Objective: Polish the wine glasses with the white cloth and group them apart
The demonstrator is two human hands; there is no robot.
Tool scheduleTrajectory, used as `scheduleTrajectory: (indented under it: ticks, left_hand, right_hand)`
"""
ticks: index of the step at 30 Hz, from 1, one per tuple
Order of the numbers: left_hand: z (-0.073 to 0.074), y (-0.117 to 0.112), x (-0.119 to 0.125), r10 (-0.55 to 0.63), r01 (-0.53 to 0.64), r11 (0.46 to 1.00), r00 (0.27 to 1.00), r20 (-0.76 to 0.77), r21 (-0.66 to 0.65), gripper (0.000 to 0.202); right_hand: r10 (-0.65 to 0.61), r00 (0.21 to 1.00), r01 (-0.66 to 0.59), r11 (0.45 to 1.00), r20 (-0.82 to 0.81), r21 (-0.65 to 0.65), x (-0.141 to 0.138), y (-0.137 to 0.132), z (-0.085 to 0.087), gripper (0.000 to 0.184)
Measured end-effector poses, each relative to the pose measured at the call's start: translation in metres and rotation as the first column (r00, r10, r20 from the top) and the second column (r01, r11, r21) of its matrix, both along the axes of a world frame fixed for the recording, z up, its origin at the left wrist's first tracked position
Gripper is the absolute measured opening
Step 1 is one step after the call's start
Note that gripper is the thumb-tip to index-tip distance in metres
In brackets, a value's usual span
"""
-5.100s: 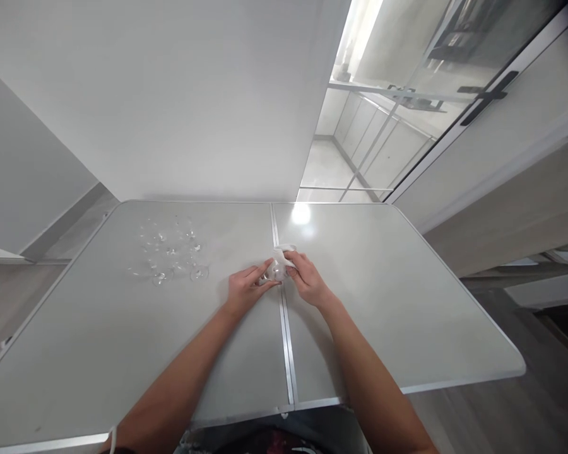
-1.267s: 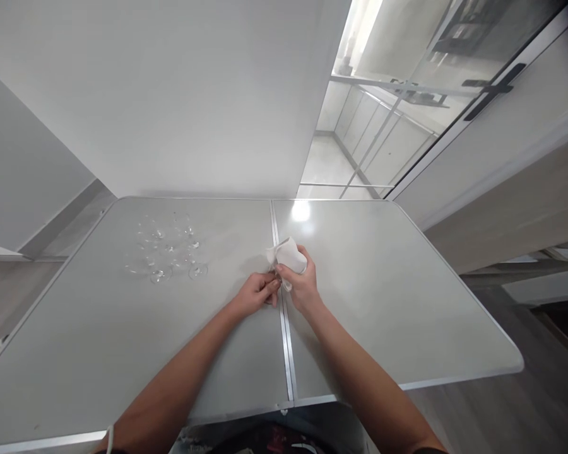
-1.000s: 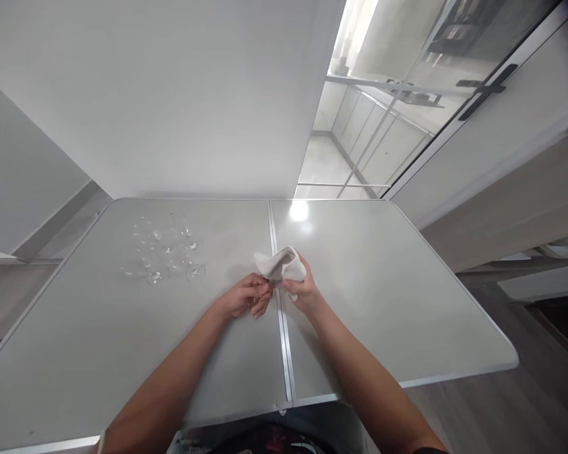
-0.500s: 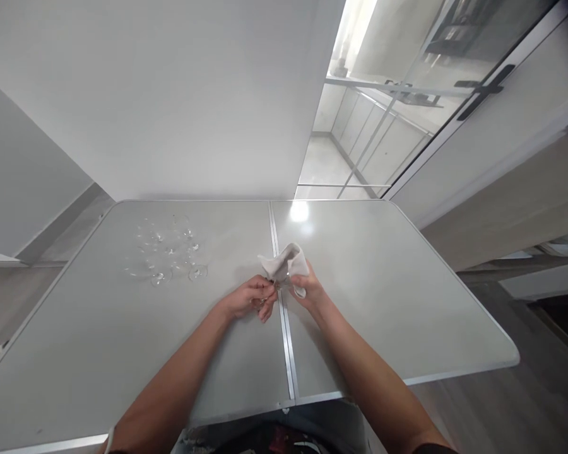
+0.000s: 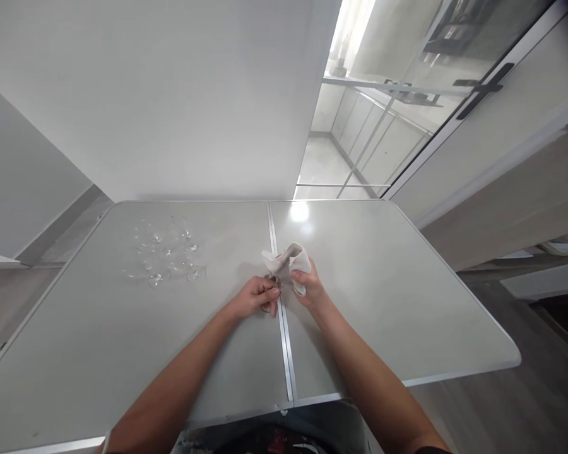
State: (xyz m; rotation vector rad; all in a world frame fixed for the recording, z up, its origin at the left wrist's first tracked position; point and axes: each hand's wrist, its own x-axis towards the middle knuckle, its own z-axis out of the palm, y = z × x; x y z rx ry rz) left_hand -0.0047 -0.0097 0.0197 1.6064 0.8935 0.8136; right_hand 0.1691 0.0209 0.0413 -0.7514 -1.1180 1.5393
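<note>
My right hand (image 5: pixel 308 288) is closed round a white cloth (image 5: pixel 288 260) wrapped over the bowl of a clear stemmed glass, just above the table's middle seam. My left hand (image 5: pixel 255 297) is pinched on the base and stem of that glass (image 5: pixel 271 296), which barely shows between the fingers. Both hands meet over the grey folding table (image 5: pixel 123 340).
Several clear stemmed glasses (image 5: pixel 163 258) stand together on the table's far left half. A metal seam (image 5: pixel 286 359) runs down the table's middle. A white wall stands behind, and a glass door (image 5: pixel 407 94) is at the far right.
The cloth went from loosely touching the glass to wrapped over its bowl. My left hand shifted to the stem and base. Both hands drifted slightly toward me.
</note>
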Motion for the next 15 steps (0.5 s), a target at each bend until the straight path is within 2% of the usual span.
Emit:
scheduleTrajectory:
  ticks: [1,2,3,4,5,7,9,11,12,15]
  left_hand:
    - [0.003,0.000,-0.002,-0.128,0.139,0.982,0.988,0.091,-0.126,0.053]
    - [0.005,0.001,-0.003,-0.220,0.259,0.940,0.958,0.183,-0.224,0.053]
    - [0.006,0.001,-0.005,-0.268,0.339,0.896,0.928,0.257,-0.288,0.053]
    - [0.006,0.001,-0.006,-0.277,0.373,0.870,0.911,0.307,-0.322,0.052]
    - [0.006,0.002,-0.006,-0.253,0.361,0.872,0.911,0.326,-0.331,0.052]
    - [0.003,0.002,-0.004,-0.135,0.204,0.940,0.958,0.252,-0.272,0.052]
    - [-0.001,0.001,0.000,0.041,-0.034,0.995,0.996,0.074,-0.095,0.049]
    - [-0.005,0.000,0.004,0.221,-0.209,0.970,0.971,-0.093,0.125,0.042]
    - [-0.007,-0.001,0.005,0.286,-0.253,0.945,0.947,-0.145,0.209,0.038]
    - [-0.012,0.000,0.006,0.396,-0.322,0.888,0.899,-0.190,0.328,0.031]
  right_hand:
    - [0.098,0.992,-0.101,0.995,-0.073,-0.027,0.003,0.003,-0.003,0.053]
    - [0.178,0.976,-0.183,0.983,-0.128,-0.029,0.005,0.005,-0.006,0.059]
    - [0.234,0.959,-0.240,0.971,-0.161,-0.019,0.006,0.006,-0.008,0.064]
    - [0.256,0.950,-0.262,0.965,-0.177,-0.012,0.006,0.006,-0.009,0.066]
    - [0.243,0.954,-0.249,0.968,-0.175,-0.014,0.004,0.006,-0.008,0.066]
    - [0.127,0.986,-0.132,0.990,-0.107,-0.042,-0.001,0.004,-0.006,0.061]
    - [-0.036,0.999,0.037,0.998,0.023,-0.041,-0.008,0.001,-0.003,0.055]
    - [-0.151,0.979,0.152,0.988,0.134,0.006,-0.014,-0.001,-0.002,0.054]
    - [-0.178,0.970,0.176,0.984,0.166,0.027,-0.016,-0.002,-0.002,0.054]
    - [-0.184,0.966,0.178,0.983,0.180,0.051,-0.022,-0.005,-0.004,0.050]
